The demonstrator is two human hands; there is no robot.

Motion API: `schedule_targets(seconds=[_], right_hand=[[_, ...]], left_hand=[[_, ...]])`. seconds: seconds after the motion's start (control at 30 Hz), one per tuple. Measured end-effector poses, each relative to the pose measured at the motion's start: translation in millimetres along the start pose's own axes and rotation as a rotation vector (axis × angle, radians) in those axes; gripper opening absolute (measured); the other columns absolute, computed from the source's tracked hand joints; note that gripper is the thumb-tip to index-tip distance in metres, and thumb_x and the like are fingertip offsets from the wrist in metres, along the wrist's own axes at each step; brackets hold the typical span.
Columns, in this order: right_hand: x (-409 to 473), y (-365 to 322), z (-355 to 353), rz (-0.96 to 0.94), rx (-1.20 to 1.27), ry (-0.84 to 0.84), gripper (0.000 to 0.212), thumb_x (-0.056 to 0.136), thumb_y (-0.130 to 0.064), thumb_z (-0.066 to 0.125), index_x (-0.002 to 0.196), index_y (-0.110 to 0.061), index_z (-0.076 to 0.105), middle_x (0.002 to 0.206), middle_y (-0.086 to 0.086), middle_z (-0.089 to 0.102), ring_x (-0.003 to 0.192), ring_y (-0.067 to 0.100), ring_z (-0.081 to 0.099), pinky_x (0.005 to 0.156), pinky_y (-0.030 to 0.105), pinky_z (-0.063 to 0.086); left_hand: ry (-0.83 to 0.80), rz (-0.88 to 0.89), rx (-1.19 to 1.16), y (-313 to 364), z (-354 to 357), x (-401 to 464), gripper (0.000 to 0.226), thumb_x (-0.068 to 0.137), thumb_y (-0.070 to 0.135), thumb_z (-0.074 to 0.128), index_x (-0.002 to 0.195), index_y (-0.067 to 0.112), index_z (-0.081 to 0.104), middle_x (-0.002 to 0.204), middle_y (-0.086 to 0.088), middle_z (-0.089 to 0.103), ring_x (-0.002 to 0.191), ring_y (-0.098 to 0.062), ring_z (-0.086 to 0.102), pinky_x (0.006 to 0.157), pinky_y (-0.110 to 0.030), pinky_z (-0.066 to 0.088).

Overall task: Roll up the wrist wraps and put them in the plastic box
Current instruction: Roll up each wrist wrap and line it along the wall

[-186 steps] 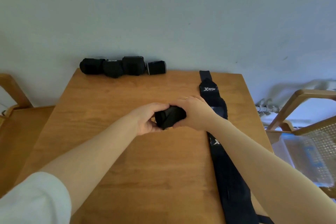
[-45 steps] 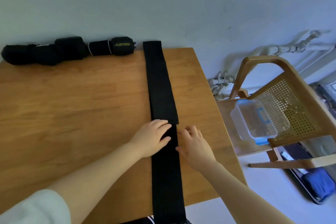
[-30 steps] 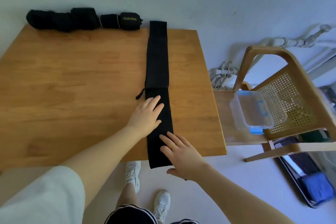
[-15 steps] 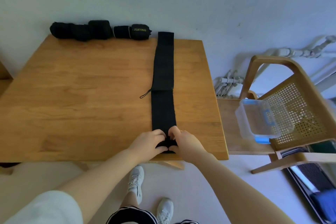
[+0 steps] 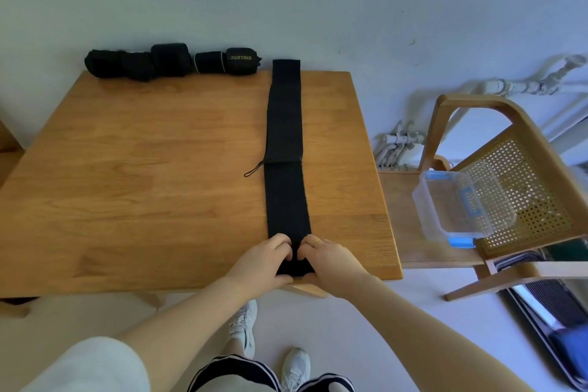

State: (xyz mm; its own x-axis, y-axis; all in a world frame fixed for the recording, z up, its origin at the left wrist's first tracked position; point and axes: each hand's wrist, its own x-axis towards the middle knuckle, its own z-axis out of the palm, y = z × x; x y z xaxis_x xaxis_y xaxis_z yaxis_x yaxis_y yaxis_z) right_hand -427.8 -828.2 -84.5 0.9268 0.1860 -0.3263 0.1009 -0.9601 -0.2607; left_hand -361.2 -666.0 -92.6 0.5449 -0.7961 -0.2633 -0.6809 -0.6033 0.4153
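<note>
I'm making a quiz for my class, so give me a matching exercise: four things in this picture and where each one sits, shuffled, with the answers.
Things:
1. long flat black wrist wrap
2. row of rolled black wraps
3. clear plastic box with blue clips
4. white sneakers

Places:
A. on the wooden chair's seat
B. on the floor under the table's near edge
C. along the table's far edge, by the wall
D. stretched lengthwise across the table

Pairs: 1-D, 2-C, 3-A, 4-B
</note>
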Motion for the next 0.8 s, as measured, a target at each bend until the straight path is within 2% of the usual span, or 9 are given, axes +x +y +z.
schedule_targets(seconds=[0.17, 0.27, 0.33, 0.47, 0.57, 0.63, 0.73, 0.8], right_hand=[[-6, -1, -2, 0.01, 0.086, -0.022, 0.028, 0.095, -0.028, 0.055, 0.117, -0.013, 0.063, 0.132, 0.001, 0.04, 0.105, 0.021, 0.051, 0.086, 0.029, 0.044], [-6, 3, -3, 0.024, 0.225, -0.034, 0.024, 0.093, -0.027, 0.057, 0.105, -0.012, 0.071, 0.131, -0.001, 0.044, 0.114, 0.022, 0.052, 0.095, 0.034, 0.044], [-4, 1, -3, 0.051, 0.222, -0.04, 0.024, 0.095, -0.027, 0.055, 0.104, -0.013, 0.072, 0.13, -0.002, 0.047, 0.122, 0.02, 0.046, 0.1, 0.034, 0.041], [0, -4, -6, 0.113, 0.208, 0.008, 0.025, 0.097, -0.026, 0.051, 0.114, -0.015, 0.064, 0.129, 0.0, 0.049, 0.113, 0.019, 0.05, 0.09, 0.031, 0.046], [-2, -5, -1, 0.131, 0.183, 0.067, 0.021, 0.097, -0.025, 0.051, 0.114, -0.014, 0.057, 0.124, 0.004, 0.053, 0.104, 0.022, 0.056, 0.081, 0.028, 0.045], [-5, -6, 5, 0.116, 0.185, 0.101, 0.022, 0.098, -0.025, 0.049, 0.111, -0.012, 0.06, 0.131, 0.007, 0.052, 0.114, 0.025, 0.054, 0.09, 0.031, 0.043], [-13, -3, 5, 0.042, 0.18, 0.078, 0.029, 0.097, -0.028, 0.051, 0.119, -0.011, 0.057, 0.141, 0.006, 0.046, 0.134, 0.02, 0.038, 0.107, 0.028, 0.028], [-14, 0, 2, 0.029, 0.153, 0.045, 0.032, 0.096, -0.028, 0.053, 0.125, -0.013, 0.055, 0.143, 0.004, 0.043, 0.131, 0.021, 0.04, 0.105, 0.027, 0.029]], left_hand=[[-0.054, -0.005, -0.07, -3, 5, -1, 0.027, 0.087, 0.031, 0.064, 0.099, 0.006, 0.061, 0.148, 0.004, 0.03, 0.134, -0.017, 0.035, 0.098, -0.028, 0.038], [-0.066, -0.024, -0.159, -6, 6, -3, 0.024, 0.087, 0.031, 0.066, 0.084, 0.008, 0.06, 0.149, 0.005, 0.03, 0.142, -0.012, 0.022, 0.103, -0.025, 0.032], [-0.061, -0.032, -0.18, -4, 6, -4, 0.026, 0.089, 0.033, 0.063, 0.081, 0.008, 0.062, 0.149, 0.006, 0.031, 0.142, -0.011, 0.022, 0.102, -0.024, 0.032], [-0.037, -0.065, -0.168, 1, 5, -2, 0.03, 0.091, 0.035, 0.059, 0.084, 0.007, 0.066, 0.141, 0.006, 0.036, 0.123, -0.017, 0.045, 0.092, -0.032, 0.041], [0.005, -0.067, -0.144, 2, 5, -2, 0.031, 0.093, 0.034, 0.057, 0.089, 0.005, 0.066, 0.138, 0.004, 0.038, 0.111, -0.02, 0.054, 0.086, -0.031, 0.042], [0.048, -0.076, -0.104, 4, 7, -2, 0.031, 0.094, 0.032, 0.055, 0.096, 0.002, 0.063, 0.134, 0.003, 0.041, 0.097, -0.019, 0.056, 0.078, -0.026, 0.039], [0.139, -0.093, -0.1, 6, 10, -2, 0.022, 0.094, 0.027, 0.056, 0.097, 0.005, 0.056, 0.123, 0.0, 0.048, 0.08, -0.017, 0.054, 0.067, -0.022, 0.036], [0.167, -0.095, -0.11, 6, 10, -1, 0.02, 0.094, 0.025, 0.056, 0.095, 0.006, 0.056, 0.12, 0.001, 0.049, 0.075, -0.015, 0.051, 0.065, -0.02, 0.033]])
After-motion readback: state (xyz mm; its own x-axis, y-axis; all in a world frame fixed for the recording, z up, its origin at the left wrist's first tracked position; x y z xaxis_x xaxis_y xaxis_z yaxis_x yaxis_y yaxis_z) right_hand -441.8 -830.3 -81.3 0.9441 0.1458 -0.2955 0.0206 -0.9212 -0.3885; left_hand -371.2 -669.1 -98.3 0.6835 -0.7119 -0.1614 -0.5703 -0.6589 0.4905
